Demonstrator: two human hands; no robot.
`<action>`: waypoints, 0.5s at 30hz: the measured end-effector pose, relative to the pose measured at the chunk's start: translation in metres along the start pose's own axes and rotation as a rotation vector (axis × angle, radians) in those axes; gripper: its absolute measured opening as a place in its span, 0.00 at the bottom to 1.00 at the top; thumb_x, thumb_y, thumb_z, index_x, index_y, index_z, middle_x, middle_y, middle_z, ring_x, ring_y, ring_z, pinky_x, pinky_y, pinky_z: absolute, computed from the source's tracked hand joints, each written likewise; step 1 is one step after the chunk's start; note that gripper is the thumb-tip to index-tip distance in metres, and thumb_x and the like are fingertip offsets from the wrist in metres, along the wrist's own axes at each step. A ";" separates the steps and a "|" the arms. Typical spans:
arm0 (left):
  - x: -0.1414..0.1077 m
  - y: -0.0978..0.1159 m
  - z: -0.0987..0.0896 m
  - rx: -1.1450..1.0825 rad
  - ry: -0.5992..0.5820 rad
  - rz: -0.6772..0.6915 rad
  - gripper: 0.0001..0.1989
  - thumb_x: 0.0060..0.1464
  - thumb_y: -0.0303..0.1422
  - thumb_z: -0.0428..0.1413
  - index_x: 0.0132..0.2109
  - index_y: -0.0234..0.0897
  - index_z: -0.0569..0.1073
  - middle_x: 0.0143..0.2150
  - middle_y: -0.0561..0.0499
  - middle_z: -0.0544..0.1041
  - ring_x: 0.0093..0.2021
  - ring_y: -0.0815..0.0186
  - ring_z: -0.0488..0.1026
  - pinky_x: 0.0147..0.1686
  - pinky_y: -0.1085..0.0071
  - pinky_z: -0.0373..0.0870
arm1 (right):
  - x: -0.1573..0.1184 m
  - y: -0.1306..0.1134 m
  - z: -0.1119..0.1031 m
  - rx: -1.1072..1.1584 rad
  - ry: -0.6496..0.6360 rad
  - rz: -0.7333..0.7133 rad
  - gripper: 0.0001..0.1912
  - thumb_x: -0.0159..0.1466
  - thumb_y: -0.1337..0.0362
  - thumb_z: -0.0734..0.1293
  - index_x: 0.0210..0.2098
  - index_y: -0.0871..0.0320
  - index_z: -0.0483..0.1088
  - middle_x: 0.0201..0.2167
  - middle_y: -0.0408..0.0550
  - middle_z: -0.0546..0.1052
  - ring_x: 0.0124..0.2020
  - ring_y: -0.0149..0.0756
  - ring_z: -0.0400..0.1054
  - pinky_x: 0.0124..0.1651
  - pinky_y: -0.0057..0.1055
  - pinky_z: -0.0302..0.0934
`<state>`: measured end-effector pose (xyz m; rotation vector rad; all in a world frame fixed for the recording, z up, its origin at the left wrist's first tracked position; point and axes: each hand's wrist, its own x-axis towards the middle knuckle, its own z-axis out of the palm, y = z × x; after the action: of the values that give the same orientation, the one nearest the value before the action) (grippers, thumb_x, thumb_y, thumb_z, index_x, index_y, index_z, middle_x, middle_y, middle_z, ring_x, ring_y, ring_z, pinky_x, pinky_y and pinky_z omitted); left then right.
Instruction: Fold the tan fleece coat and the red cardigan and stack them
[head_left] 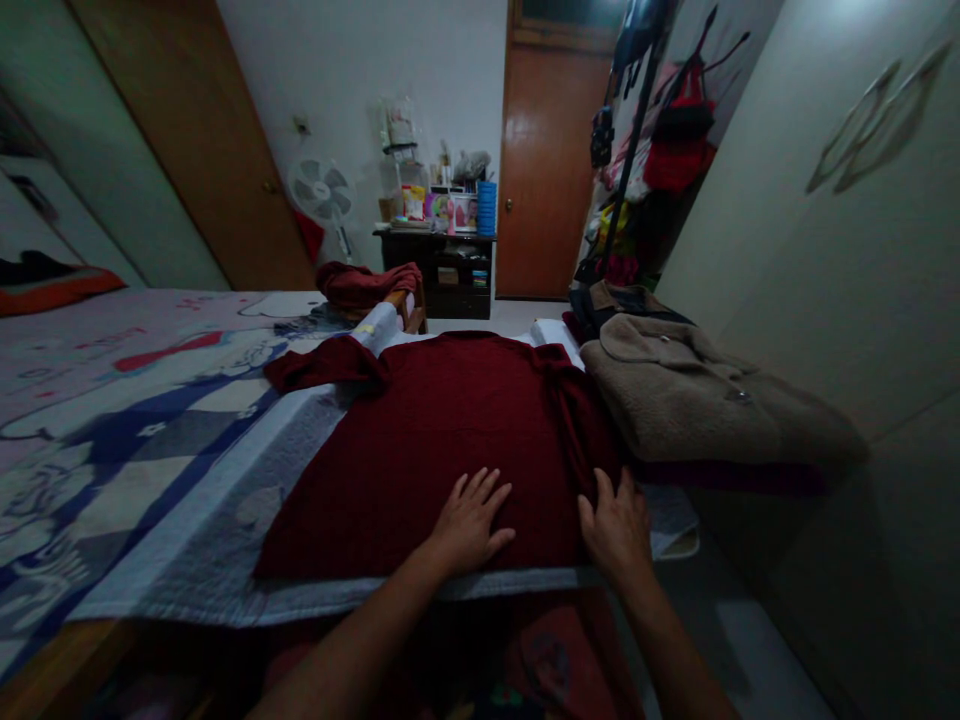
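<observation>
A dark red long-sleeved garment (442, 440) lies spread on a pale cloth (210, 510) in front of me. Its left sleeve stretches out toward the bed, while the right sleeve lies folded down along the body. My left hand (472, 520) rests on the lower middle of the garment with its fingers spread. On the garment's lower right edge, by the end of the folded sleeve, is my right hand (616, 525), fingers apart. Neither hand grips anything visible.
Folded clothes, a brown fleece coat (675, 400) among them, are piled at the right beside a pale cabinet (840, 250). A patterned bed (150, 400) is at the left. Reddish cloth (367, 287) lies beyond the left sleeve. A fan (321, 190) and dark shelf (439, 270) stand behind.
</observation>
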<state>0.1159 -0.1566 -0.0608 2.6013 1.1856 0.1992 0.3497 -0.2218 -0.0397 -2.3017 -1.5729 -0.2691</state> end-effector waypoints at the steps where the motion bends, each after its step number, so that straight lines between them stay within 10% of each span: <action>1: 0.000 0.000 -0.002 -0.004 -0.011 -0.004 0.33 0.57 0.48 0.51 0.67 0.44 0.58 0.71 0.45 0.50 0.70 0.52 0.43 0.66 0.49 0.39 | 0.000 0.002 -0.001 -0.008 -0.013 -0.007 0.24 0.65 0.59 0.58 0.57 0.63 0.65 0.61 0.70 0.60 0.58 0.60 0.60 0.53 0.50 0.56; 9: 0.009 0.012 -0.018 -0.148 -0.107 -0.037 0.33 0.52 0.40 0.57 0.65 0.43 0.61 0.70 0.43 0.52 0.70 0.48 0.42 0.65 0.45 0.38 | 0.013 0.002 0.001 0.071 -0.027 -0.026 0.23 0.67 0.59 0.55 0.55 0.66 0.67 0.59 0.69 0.62 0.57 0.54 0.62 0.53 0.45 0.58; 15: 0.033 0.023 -0.023 -0.752 -0.053 0.040 0.22 0.56 0.36 0.50 0.57 0.39 0.69 0.62 0.45 0.67 0.63 0.59 0.61 0.63 0.60 0.54 | 0.031 -0.018 -0.001 0.276 0.109 -0.206 0.21 0.66 0.62 0.56 0.51 0.67 0.69 0.53 0.63 0.69 0.56 0.50 0.61 0.58 0.46 0.56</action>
<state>0.1484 -0.1419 -0.0313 1.9511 0.8210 0.4755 0.3448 -0.1891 -0.0254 -1.8906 -1.6770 -0.2079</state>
